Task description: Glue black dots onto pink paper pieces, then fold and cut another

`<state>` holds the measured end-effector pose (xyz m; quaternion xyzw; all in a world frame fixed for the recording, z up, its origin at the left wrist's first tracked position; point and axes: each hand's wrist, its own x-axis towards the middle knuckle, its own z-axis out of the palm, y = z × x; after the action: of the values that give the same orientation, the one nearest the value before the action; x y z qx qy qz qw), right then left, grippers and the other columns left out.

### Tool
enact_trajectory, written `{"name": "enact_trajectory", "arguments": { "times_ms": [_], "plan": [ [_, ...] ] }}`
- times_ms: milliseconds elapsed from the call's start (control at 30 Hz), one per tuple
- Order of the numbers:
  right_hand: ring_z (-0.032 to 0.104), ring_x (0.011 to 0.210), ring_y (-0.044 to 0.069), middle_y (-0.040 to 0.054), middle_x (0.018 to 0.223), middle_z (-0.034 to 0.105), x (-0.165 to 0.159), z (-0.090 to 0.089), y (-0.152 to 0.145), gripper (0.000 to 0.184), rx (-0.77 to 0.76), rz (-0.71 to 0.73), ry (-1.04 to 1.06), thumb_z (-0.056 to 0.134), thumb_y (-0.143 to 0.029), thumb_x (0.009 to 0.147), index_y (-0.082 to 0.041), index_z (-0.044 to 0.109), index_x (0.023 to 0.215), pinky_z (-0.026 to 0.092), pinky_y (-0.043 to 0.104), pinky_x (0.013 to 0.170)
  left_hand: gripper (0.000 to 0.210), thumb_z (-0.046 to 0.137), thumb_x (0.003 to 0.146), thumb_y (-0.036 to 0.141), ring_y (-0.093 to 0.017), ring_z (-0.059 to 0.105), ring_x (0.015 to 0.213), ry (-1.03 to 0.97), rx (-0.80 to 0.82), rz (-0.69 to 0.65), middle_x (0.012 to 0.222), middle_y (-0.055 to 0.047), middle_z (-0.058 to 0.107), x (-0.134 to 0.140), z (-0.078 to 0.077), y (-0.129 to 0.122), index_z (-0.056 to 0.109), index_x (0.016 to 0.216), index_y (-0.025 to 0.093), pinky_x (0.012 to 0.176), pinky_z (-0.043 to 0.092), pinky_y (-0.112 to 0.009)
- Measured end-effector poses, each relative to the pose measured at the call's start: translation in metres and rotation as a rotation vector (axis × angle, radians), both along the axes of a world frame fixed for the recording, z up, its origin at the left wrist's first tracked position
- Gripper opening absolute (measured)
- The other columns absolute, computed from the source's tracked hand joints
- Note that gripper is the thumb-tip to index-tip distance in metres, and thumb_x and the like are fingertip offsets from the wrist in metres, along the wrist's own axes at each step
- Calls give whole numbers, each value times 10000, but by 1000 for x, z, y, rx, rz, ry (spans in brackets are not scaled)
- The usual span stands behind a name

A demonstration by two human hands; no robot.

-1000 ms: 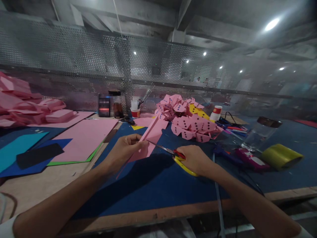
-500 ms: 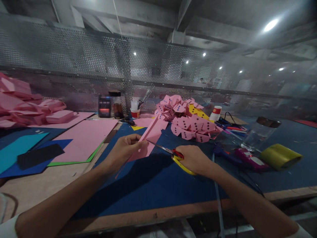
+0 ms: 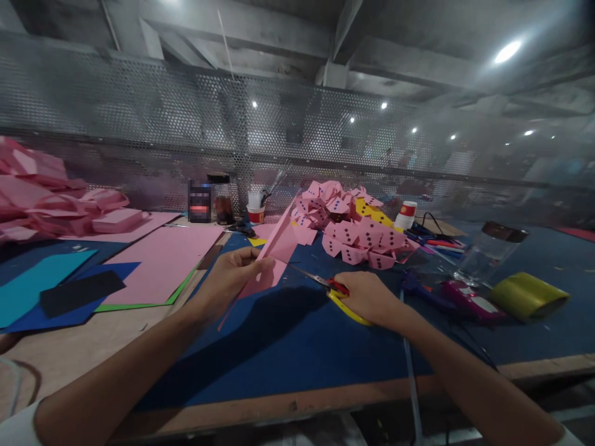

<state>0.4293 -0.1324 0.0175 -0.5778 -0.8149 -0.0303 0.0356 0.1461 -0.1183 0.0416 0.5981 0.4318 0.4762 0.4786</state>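
Folded pink paper (image 3: 281, 238) is pinched between the thumb and fingers of my left hand (image 3: 242, 272), held slanting above the blue table mat (image 3: 279, 347). A narrow pink strip hangs from its lower end. My right hand (image 3: 367, 297) is wrapped round the red and yellow handles of a pair of scissors (image 3: 341, 300). The scissor blades point left at the right edge of the paper, and their tips are close to it; whether they touch I cannot tell. Behind the paper lies a pile of pink folded pieces with dark dots (image 3: 357, 238).
At left are pink sheets (image 3: 162, 260), blue and black pieces (image 3: 83, 291) and a heap of pink paper shapes (image 3: 56, 198). On the right stand a clear jar (image 3: 488, 254), a yellow tape roll (image 3: 527, 296) and a magenta tool (image 3: 469, 300). Paper cups (image 3: 255, 214) line the back.
The scissors have drawn slightly right, away from my left fingers. The pink paper has tipped more upright and moved a little to the left in my left hand.
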Motion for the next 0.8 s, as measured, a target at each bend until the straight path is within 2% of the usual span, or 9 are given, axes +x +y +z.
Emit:
{"name": "enact_trajectory", "arguments": {
  "times_ms": [200, 367, 467, 567, 667, 800],
  "plan": [
    [708, 801, 221, 68, 879, 769, 6, -1, 6, 246, 15, -39, -18, 570, -395, 983, -206, 697, 891, 258, 303, 602, 282, 884, 712, 370, -92, 506, 561, -123, -43, 11, 651, 32, 652, -6, -8, 8, 688, 750, 171, 526, 365, -199],
    [720, 830, 243, 80, 920, 782, 7, -5, 10, 383, 14, -82, 8, 580, -566, 968, -210, 705, 904, 317, 287, 615, 280, 857, 775, 380, -71, 474, 547, -151, 0, -16, 630, 46, 613, -4, -2, 1, 682, 741, 164, 506, 347, -180],
    [733, 865, 269, 114, 967, 791, 4, -7, 13, 420, -4, -122, 0, 588, -599, 945, -203, 726, 933, 342, 293, 618, 326, 893, 724, 385, -64, 445, 530, -166, -7, -46, 597, 56, 570, 0, 2, -5, 664, 707, 154, 481, 317, -180],
    [740, 832, 276, 107, 914, 795, 2, -8, 15, 446, -36, -155, 38, 597, -637, 918, -213, 735, 939, 338, 295, 597, 336, 922, 679, 362, -61, 462, 528, -177, -44, -106, 601, 56, 580, 3, 0, -11, 665, 721, 150, 488, 320, -175],
    [732, 773, 256, 90, 873, 788, -3, -5, 15, 458, -38, -108, 64, 600, -649, 910, -208, 720, 943, 331, 289, 575, 330, 929, 674, 352, -83, 551, 564, -213, -91, -206, 667, 28, 663, 5, -5, -14, 688, 783, 155, 529, 378, -183],
    [733, 842, 268, 117, 987, 796, -16, 7, 21, 437, -5, -71, 75, 649, -582, 897, -174, 736, 1027, 404, 289, 625, 320, 915, 721, 380, -80, 577, 576, -215, -89, -297, 706, 14, 692, 5, -12, -16, 716, 833, 155, 535, 376, -180]
  ]
}}
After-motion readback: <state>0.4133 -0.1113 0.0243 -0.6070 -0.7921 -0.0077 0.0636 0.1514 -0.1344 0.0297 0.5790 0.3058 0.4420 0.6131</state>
